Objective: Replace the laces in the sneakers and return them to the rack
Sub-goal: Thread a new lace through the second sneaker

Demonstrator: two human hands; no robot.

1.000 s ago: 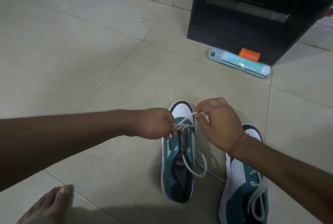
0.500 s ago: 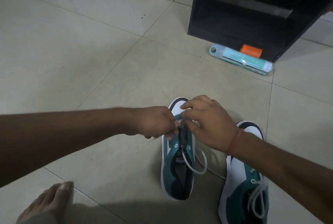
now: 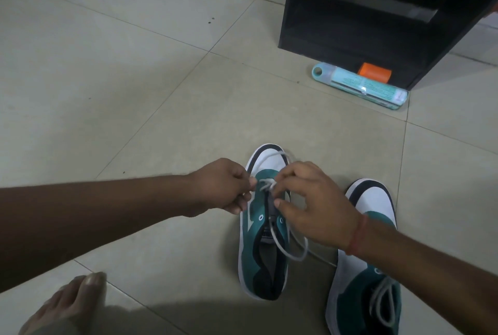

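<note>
On a tiled floor [image 3: 134, 78], a teal-and-white sneaker [image 3: 262, 240] is being laced near its toe. The left hand [image 3: 221, 186] and right hand [image 3: 310, 205] each pinch the white lace [image 3: 269, 183]. Pull both ends even before the next eyelets. The second sneaker [image 3: 369, 267] stands just beside it; the black rack [image 3: 377, 11] stands beyond.

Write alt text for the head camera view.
Two hands, left hand and right hand, pinch a white lace over a teal and white sneaker on a tiled floor. A second sneaker lies beside it; a black rack stands beyond.
</note>
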